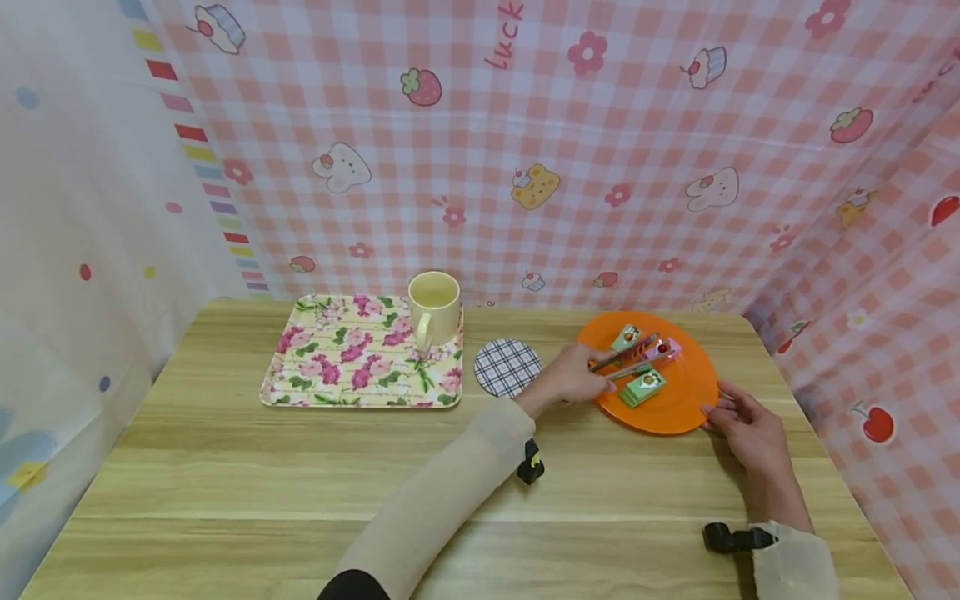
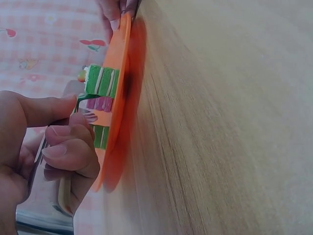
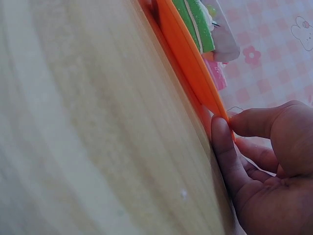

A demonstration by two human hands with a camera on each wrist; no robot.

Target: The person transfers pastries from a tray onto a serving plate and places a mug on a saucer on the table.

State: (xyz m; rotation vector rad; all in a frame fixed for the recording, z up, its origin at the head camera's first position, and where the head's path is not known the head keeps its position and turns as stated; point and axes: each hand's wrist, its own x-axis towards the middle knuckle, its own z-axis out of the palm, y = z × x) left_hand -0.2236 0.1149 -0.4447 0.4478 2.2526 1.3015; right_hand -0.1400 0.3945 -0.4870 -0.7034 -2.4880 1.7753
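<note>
An orange plate [image 1: 686,408] bears small toy-like cake slices: a green slice [image 1: 642,387] at the near side, another green slice [image 1: 626,337] farther back, and a pink slice [image 1: 670,348] between them. My left hand [image 1: 573,372] reaches over the plate's left rim and holds metal tongs [image 1: 622,357] between thumb and curled fingers. In the left wrist view, fork-like tines [image 2: 89,116] end one tong arm. The tips lie about the pink slice; whether they touch it I cannot tell. My right hand [image 3: 274,156] pinches the plate's right rim between thumb and fingers.
Left of the plate lies a round checked coaster [image 1: 507,367]. Farther left, a floral tray [image 1: 330,387] carries a pale yellow mug [image 1: 437,308] at its back right corner. The wooden table [image 1: 225,500] meets pink gingham curtains [image 1: 465,167] behind and at the right.
</note>
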